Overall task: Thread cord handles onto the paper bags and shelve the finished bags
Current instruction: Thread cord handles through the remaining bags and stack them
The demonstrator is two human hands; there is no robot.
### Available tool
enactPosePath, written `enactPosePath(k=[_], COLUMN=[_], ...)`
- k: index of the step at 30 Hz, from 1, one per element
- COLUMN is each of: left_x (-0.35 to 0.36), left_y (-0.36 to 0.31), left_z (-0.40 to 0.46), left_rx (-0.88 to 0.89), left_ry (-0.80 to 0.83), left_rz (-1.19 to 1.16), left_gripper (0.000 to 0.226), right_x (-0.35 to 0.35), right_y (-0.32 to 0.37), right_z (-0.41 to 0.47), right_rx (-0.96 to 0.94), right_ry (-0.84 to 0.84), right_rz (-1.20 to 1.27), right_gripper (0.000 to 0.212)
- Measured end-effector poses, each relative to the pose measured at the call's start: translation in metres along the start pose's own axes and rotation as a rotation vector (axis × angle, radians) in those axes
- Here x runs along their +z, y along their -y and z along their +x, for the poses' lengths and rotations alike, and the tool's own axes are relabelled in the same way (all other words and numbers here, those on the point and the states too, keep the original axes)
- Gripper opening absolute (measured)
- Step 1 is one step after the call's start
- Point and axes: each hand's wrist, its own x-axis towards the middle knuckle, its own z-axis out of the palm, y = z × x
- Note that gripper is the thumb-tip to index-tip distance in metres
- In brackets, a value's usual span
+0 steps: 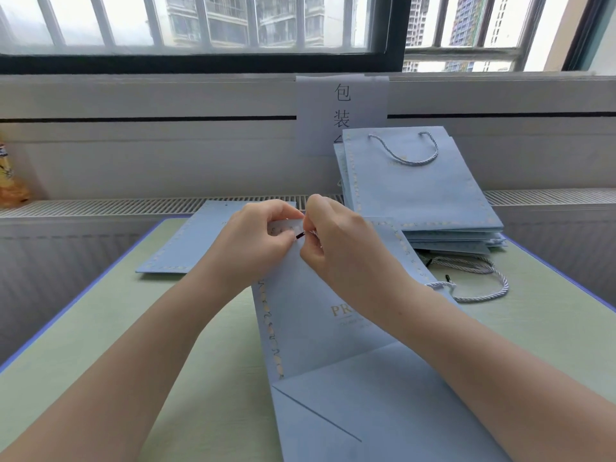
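Barred windows (pixel 206 25) fill the far wall, with tower blocks beyond, and below them a pale sill and a slatted vent (pixel 133 205) run behind the green table (pixel 100 328). On that table, under both forearms, a flat blue bag (pixel 320 335) lies with its folded base nearest the person and its mouth under the hands; gold letters "PR" show between the wrists.

Right of the right hand and a little beyond it, a stack (pixel 430 208) of blue bags lies on the table's far right part, its back edge against the sill; the top one has a twisted pale cord handle (pixel 405 151) looping across its face. Behind the stack a white sign (pixel 343 98) with printed characters hangs from the sill, its lower part hidden by the bags. Left of the left hand and just beyond it lies one more flat bag (pixel 190 241), partly covered by that hand. Right of the right wrist, loose cords (pixel 473 278) with dark tips lie tangled beside the stack's near edge. Far left, an orange packet (pixel 11 181) stands at the frame's edge.

The left hand (pixel 253 241) has its fingers curled down onto the bag's top edge, gripping it. The right hand (pixel 340 241) meets it fingertip to fingertip, thumb and forefinger pinching a cord end whose dark tip (pixel 299 235) shows in the small gap between the hands. Both forearms reach straight in from the near corners, converging over the bag.
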Motion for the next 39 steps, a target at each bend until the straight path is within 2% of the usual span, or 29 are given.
enactPosePath(k=[4, 7, 10, 15, 17, 20, 25, 29, 32, 39], left_x=[0.001, 0.001, 0.001, -0.002, -0.004, -0.007, -0.017, -0.022, -0.024, -0.018], left_y=[-0.002, -0.004, -0.005, -0.009, -0.009, -0.009, -0.011, -0.011, -0.011, -0.008], left_z=[-0.001, -0.003, -0.003, -0.004, -0.004, -0.004, -0.002, -0.001, -0.001, -0.001], left_rx=[0.018, 0.033, 0.029, 0.005, -0.011, -0.051, -0.138, -0.189, -0.214, -0.215], left_ry=[0.016, 0.016, 0.006, 0.008, 0.021, 0.037, 0.121, 0.186, 0.225, 0.262], left_rz=[0.021, 0.013, 0.011, -0.027, -0.05, -0.059, -0.097, -0.113, -0.095, 0.018], left_gripper=[0.028, 0.023, 0.033, 0.038, 0.032, 0.035, 0.032, 0.041, 0.037, 0.026], right_x=[0.003, 0.005, 0.003, 0.008, 0.011, 0.009, 0.002, 0.001, 0.001, 0.006], right_y=[0.003, 0.004, 0.001, 0.004, 0.003, 0.001, -0.001, -0.001, 0.001, 0.006], right_z=[0.0, -0.001, -0.002, -0.003, -0.005, -0.008, -0.008, -0.008, -0.009, -0.013], right_rx=[-0.12, -0.044, 0.059, 0.003, -0.039, 0.008, 0.09, 0.133, 0.182, 0.151], right_ry=[-0.043, -0.031, 0.013, -0.053, -0.018, 0.075, 0.248, 0.241, 0.229, 0.294], right_rz=[-0.128, -0.008, 0.124, 0.008, -0.052, -0.068, 0.073, 0.199, 0.256, 0.212], right_gripper=[0.027, 0.021, 0.007, 0.01, 0.015, 0.013, 0.008, 0.01, 0.01, 0.014])
